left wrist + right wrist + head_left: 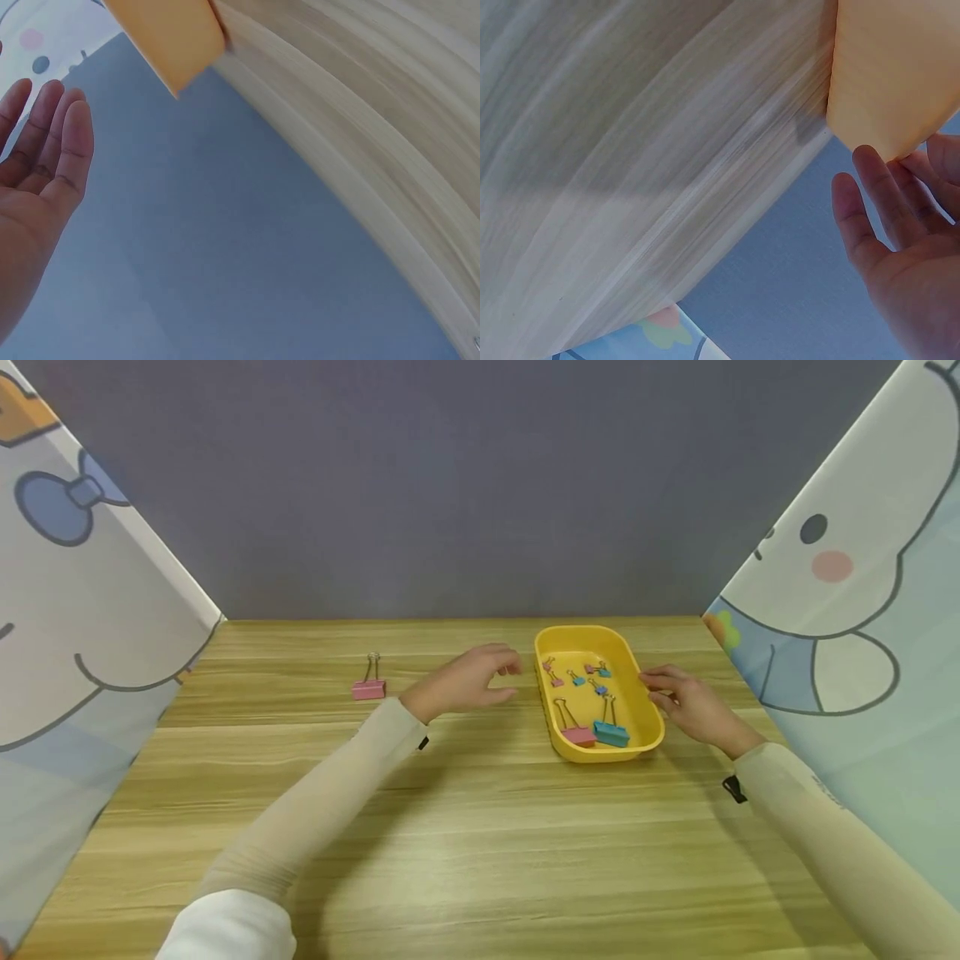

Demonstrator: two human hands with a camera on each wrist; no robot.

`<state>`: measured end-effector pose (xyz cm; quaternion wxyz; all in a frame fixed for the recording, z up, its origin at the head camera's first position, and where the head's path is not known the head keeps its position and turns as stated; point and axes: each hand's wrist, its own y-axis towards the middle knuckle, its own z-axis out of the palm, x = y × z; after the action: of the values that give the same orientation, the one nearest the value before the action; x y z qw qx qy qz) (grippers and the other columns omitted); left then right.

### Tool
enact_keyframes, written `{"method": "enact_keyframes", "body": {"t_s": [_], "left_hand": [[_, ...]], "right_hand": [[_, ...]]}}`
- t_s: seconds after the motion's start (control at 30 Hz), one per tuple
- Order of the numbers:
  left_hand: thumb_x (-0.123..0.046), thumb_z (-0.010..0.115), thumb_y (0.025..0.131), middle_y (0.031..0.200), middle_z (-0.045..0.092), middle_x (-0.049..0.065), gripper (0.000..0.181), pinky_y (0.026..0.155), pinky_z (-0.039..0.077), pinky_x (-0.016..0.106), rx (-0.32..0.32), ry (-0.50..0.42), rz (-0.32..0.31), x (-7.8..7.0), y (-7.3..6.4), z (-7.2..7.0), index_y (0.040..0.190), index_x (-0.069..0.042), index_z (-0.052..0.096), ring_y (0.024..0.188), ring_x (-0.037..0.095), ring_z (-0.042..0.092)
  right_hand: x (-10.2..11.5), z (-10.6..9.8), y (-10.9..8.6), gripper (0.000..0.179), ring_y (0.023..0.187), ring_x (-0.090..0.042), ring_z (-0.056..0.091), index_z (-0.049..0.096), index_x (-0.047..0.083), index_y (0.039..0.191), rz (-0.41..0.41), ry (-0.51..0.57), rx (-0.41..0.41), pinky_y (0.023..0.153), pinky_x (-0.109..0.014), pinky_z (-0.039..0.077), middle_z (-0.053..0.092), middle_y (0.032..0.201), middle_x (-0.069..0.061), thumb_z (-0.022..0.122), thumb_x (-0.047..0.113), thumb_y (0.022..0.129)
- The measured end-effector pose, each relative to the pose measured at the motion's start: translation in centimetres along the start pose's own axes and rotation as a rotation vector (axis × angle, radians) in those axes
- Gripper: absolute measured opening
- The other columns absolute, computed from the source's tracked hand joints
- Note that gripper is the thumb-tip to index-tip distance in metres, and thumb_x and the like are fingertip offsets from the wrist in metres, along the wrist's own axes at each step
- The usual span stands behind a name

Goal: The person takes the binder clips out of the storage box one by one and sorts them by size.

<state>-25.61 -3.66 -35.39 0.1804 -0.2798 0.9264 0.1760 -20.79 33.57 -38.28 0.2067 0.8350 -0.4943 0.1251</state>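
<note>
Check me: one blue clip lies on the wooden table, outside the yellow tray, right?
Not quite: that clip is pink, not blue, as the head view shows. It does lie on the wooden table, outside the yellow tray.

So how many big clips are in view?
3: a pink clip on the table, left of the tray; in the tray's near end, another pink clip and, right of it, a teal clip. No others seen.
</note>
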Motion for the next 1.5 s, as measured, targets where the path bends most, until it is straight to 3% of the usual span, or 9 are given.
{"method": "enact_keyframes", "body": {"t_s": [0.37, 0.57, 0.73, 0.97, 1.23, 1.5], "left_hand": [[-0.023, 0.066, 0.089, 0.109, 0.059, -0.004, 0.024, 0.087, 0.041, 0.020, 0.038, -0.021, 0.043, -1.7, 2.6, 1.5, 0.110, -0.013, 0.061, 0.100, 0.011, 0.054], [-0.024, 0.066, 0.089, 0.102, 0.057, -0.006, 0.021, 0.084, 0.041, 0.018, 0.032, -0.014, 0.077, -2.5, 3.6, 2.4, 0.106, -0.014, 0.061, 0.094, 0.007, 0.053], [-0.024, 0.065, 0.090, 0.105, 0.058, -0.003, 0.023, 0.083, 0.042, 0.019, 0.049, -0.020, 0.076, -2.7, 4.3, 3.0, 0.109, -0.011, 0.061, 0.095, 0.010, 0.055], [-0.022, 0.064, 0.090, 0.109, 0.057, -0.001, 0.025, 0.084, 0.042, 0.022, 0.128, -0.049, 0.057, -3.2, 5.4, 4.0, 0.112, -0.011, 0.059, 0.101, 0.019, 0.055], [-0.016, 0.068, 0.088, 0.106, 0.060, 0.007, 0.020, 0.078, 0.043, 0.021, 0.240, -0.066, 0.053, -4.1, 6.6, 5.0, 0.104, -0.006, 0.062, 0.093, 0.020, 0.057], [-0.020, 0.069, 0.088, 0.087, 0.060, -0.002, 0.019, 0.068, 0.044, 0.019, 0.328, -0.041, 0.039, -4.5, 7.3, 6.1, 0.101, -0.007, 0.064, 0.077, 0.012, 0.054]], "right_hand": [[0.0, -0.1, 0.3, 0.032, 0.100, -0.036, 0.058, 0.056, -0.011, 0.122, 0.038, 0.013, 0.013, 0.075, -0.044, 0.051, 0.054, 0.120, -0.020, 0.058, -0.004, 0.091], [0.0, -0.1, 0.3, 0.032, 0.102, -0.036, 0.057, 0.057, -0.010, 0.122, 0.038, 0.016, 0.011, 0.075, -0.044, 0.051, 0.054, 0.120, -0.019, 0.058, -0.003, 0.091], [-0.2, -0.1, 0.6, 0.032, 0.101, -0.035, 0.058, 0.057, -0.011, 0.122, 0.025, 0.020, 0.007, 0.076, -0.045, 0.051, 0.054, 0.120, -0.020, 0.058, -0.003, 0.091], [-0.4, -0.2, 0.8, 0.030, 0.098, -0.033, 0.058, 0.057, -0.011, 0.121, 0.019, 0.028, 0.013, 0.074, -0.044, 0.051, 0.055, 0.119, -0.020, 0.058, -0.004, 0.091], [-0.5, -0.2, 0.7, 0.031, 0.100, -0.032, 0.058, 0.057, -0.011, 0.121, 0.044, 0.035, 0.025, 0.076, -0.045, 0.051, 0.054, 0.119, -0.019, 0.058, -0.003, 0.092], [-0.7, -0.2, 0.6, 0.031, 0.099, -0.033, 0.058, 0.057, -0.011, 0.122, 0.049, 0.040, 0.030, 0.077, -0.045, 0.050, 0.054, 0.119, -0.020, 0.058, -0.003, 0.092]]}}
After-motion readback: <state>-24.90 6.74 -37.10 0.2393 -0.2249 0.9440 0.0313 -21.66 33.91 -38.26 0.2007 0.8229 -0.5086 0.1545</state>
